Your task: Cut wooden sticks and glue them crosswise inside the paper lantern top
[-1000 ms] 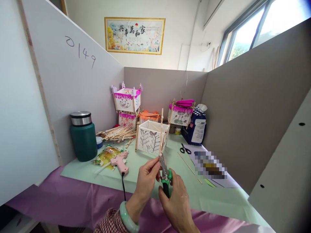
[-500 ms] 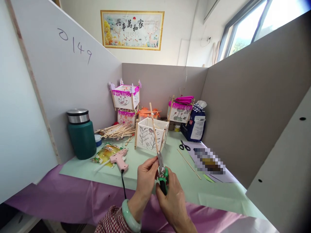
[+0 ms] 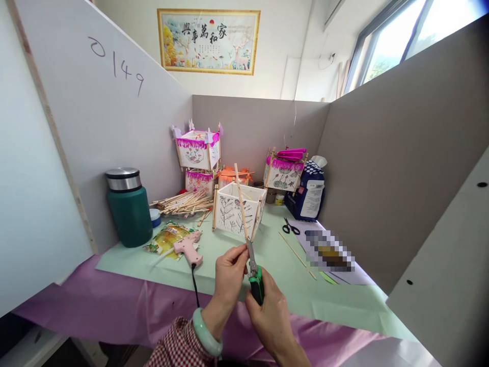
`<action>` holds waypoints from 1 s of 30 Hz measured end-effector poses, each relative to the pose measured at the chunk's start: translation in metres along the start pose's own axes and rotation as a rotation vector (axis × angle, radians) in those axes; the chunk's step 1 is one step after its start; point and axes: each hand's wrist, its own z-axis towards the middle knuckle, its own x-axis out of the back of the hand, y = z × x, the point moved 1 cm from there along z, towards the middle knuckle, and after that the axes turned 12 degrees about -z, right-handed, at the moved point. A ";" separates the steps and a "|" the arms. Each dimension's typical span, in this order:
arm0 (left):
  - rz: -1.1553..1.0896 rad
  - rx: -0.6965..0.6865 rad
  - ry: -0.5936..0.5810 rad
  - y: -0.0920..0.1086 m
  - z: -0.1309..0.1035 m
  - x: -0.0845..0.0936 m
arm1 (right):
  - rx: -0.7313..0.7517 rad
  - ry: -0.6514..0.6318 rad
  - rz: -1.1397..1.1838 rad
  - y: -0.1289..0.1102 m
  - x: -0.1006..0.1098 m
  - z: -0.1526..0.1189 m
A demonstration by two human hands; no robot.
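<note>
My left hand [image 3: 230,270] pinches the lower end of a thin wooden stick [image 3: 241,201], which slants up in front of the lantern. In my right hand [image 3: 269,311] is a pair of pruning shears [image 3: 253,265] with green and black handles. Its metal blades meet the stick just above my left fingertips. Behind the stick stands a square white paper lantern [image 3: 229,214] with printed plants on its sides and wooden sticks at its corners. A pale green bangle [image 3: 206,334] circles my left wrist.
A pink glue gun [image 3: 189,248] lies left on a plastic packet. Further left stands a green thermos [image 3: 130,214], with a pile of sticks [image 3: 185,204] behind. Scissors [image 3: 291,227] and a loose stick [image 3: 297,256] lie right. Finished lanterns [image 3: 198,150] stand at the back.
The shears' handles have been squeezed closer together in my right hand. The stick and my left hand stay almost where they were; the view has shifted slightly.
</note>
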 end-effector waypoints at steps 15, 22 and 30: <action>0.083 -0.080 -0.157 0.000 0.003 0.006 | -0.039 -0.080 0.104 -0.013 0.014 0.000; -0.115 0.052 -0.270 0.002 0.006 0.009 | -0.049 -0.185 0.202 -0.014 0.024 0.004; -0.381 0.225 -0.362 0.011 -0.001 0.004 | -0.047 -0.235 0.272 -0.009 0.030 0.002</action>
